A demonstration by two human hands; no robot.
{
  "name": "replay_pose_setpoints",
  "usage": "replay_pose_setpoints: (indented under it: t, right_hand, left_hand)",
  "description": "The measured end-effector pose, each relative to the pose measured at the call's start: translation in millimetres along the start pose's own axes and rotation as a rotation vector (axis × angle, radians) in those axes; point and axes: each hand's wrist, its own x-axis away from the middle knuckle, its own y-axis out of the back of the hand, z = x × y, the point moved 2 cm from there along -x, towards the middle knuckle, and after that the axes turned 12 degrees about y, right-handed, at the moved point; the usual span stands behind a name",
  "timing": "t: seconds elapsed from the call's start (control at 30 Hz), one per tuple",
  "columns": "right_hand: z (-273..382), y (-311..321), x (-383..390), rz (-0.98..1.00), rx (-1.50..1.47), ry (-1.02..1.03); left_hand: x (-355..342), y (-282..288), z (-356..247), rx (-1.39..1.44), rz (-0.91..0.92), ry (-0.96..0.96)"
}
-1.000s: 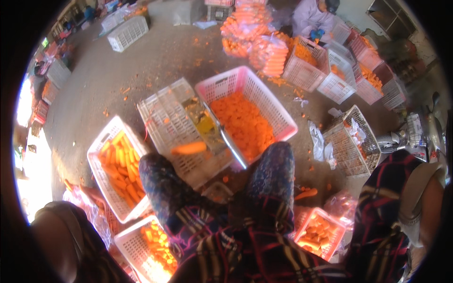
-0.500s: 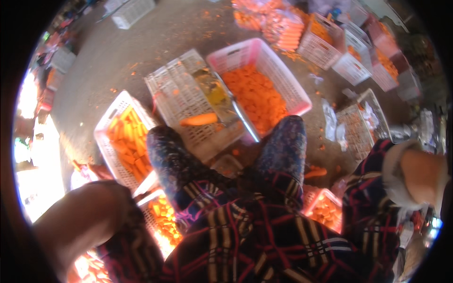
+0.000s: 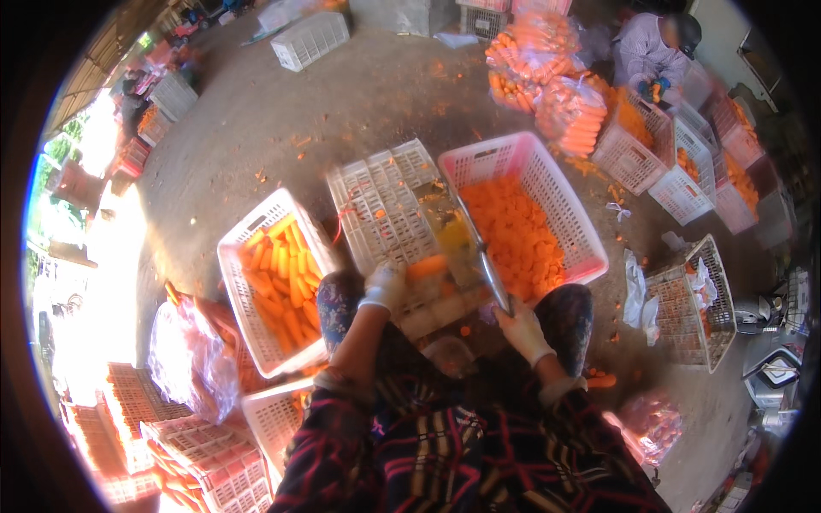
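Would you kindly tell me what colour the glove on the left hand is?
The glove is white; head view.

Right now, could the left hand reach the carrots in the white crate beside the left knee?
Probably yes: nothing covers the carrots in the crate near the left hand, though the left knee rises partly between and that hand touches another carrot.

- So the carrot (image 3: pixel 427 267): one fat orange piece, lying roughly sideways on the crate, left end in the left hand (image 3: pixel 386 285), other end pointing at the blade, with a bit of a gap between.
- Long metal blade (image 3: pixel 486 261), shiny and kinda bar-like, slanting along the crate's right side, near end gripped in the right hand (image 3: pixel 522 331).
- Pale lattice-topped crate (image 3: pixel 376 192) under the carrot, orange bits scattered on it.
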Motion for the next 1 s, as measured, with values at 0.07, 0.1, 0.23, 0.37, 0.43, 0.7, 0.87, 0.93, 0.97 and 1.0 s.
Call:
replay_pose_setpoints:
  t: [0.07,0.1,0.23,0.37,0.43,0.7,0.87,0.93,0.97,1.0]
  right_hand:
    - [-18,-3,-2,-0.082,-0.173,0.128]
    - [-29,-3,-7,-0.114,-0.252,0.123]
    - [-21,-4,-9,-0.110,-0.376,0.057]
    - [-14,-6,-15,-0.013,-0.555,-0.051]
    - [-6,-6,-16,-0.084,-0.583,0.001]
    - [60,48,-23,-0.068,-0.222,0.261]
    - [119,57,-15,0.026,-0.405,-0.221]
    - [83,36,-12,0.005,-0.423,-0.285]
    - [70,26,-15,-0.028,-0.363,-0.208]
    - [54,15,-15,-0.060,-0.306,-0.143]
  left_hand:
    - [16,17,-5,0.049,-0.054,-0.018]
    - [23,22,0,0.104,-0.120,-0.015]
    - [60,46,19,0.534,-0.412,-0.068]
    - [41,59,-14,0.638,-0.319,-0.173]
    - [12,36,-26,0.656,-0.300,-0.126]
    - [-22,3,-32,0.986,-0.365,-0.071]
    - [-6,18,-41,0.903,-0.537,-0.101]
    - [-10,12,-40,0.926,-0.479,-0.086]
    - [-12,9,-38,0.933,-0.453,-0.074]
    - [-14,6,-40,1.014,-0.371,-0.034]
